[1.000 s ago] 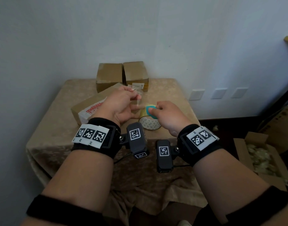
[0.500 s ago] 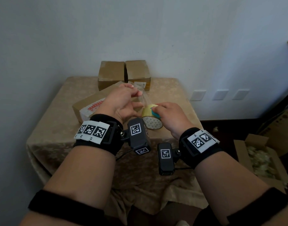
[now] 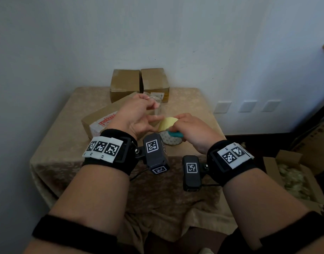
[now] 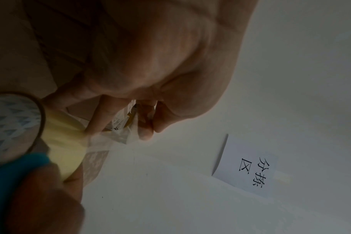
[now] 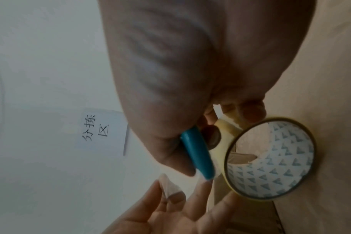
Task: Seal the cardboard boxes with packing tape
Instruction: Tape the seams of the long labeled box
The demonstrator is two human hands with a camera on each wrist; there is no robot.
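Pinching clear film, left hand (image 3: 137, 114); right hand (image 3: 192, 129) grips round tape roll (image 3: 168, 125).

Left hand (image 4: 150, 55): fills upper centre; thumb and finger pinch clear tape strip (image 4: 118, 136) at centre.
Tape roll (image 4: 20, 125): left edge, patterned core, yellowish side.
Blue tool (image 4: 12, 177): lower left, against the roll.
Paper sign (image 4: 248, 167): right, on white wall (image 4: 301, 63), printed characters.

tablecloth (image 3: 62, 143): beige, draped | wall plates (image 3: 247, 106): three, right | paper sign (image 4: 248, 166): on wall | floor carton (image 3: 293, 173): open
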